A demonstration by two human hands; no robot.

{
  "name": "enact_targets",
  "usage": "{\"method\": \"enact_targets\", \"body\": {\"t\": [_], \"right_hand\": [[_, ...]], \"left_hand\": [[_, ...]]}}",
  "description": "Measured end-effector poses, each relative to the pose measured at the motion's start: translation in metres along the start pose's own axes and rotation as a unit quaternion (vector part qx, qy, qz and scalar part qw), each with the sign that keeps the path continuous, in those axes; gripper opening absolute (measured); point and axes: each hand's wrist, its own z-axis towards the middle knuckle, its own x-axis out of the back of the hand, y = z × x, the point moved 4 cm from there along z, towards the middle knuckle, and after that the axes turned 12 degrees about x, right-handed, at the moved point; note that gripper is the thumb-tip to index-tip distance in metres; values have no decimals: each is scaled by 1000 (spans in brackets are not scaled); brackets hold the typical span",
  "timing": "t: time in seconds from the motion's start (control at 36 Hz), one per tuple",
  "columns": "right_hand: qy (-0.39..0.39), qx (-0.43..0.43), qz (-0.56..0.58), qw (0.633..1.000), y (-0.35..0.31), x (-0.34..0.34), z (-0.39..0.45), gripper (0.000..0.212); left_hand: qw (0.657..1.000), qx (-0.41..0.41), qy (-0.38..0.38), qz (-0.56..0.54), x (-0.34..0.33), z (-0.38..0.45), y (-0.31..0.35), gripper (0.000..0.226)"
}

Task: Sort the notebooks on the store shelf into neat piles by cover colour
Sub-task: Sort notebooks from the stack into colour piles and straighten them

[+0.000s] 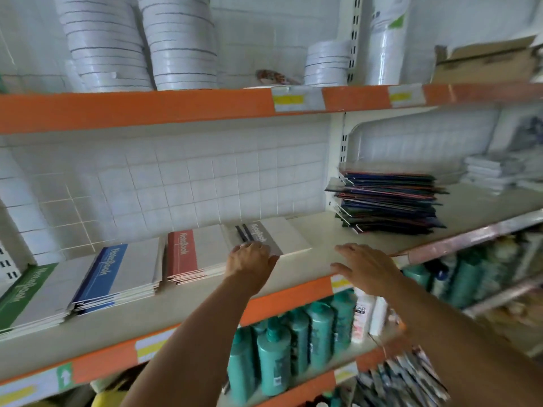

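Grey-banded notebooks (266,235) sit in a low pile on a store shelf (182,306) with an orange front edge. To the left of that grey pile lie three more piles in a row: red (194,254) just beside it, then blue (117,274), then green (32,295) farthest off. The left hand (249,261) rests on the grey pile's near edge, fingers curled over it. The right hand (364,267) lies flat and spread on the bare shelf to the right of the grey pile. Farther right stands a stack of dark folders (388,202).
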Motion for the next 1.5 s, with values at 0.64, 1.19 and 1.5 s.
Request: {"method": "enact_targets", "body": {"t": [0.64, 1.19, 1.5], "right_hand": [[99, -73, -68, 990, 244, 60, -34, 50], [150, -38, -29, 988, 332, 69, 39, 70], [135, 75, -28, 988, 344, 64, 67, 73]], "left_hand": [[997, -43, 59, -19, 28, 75, 231, 38], [991, -97, 59, -65, 43, 164, 365, 55], [996, -1, 27, -86, 41, 162, 376, 38]]}}
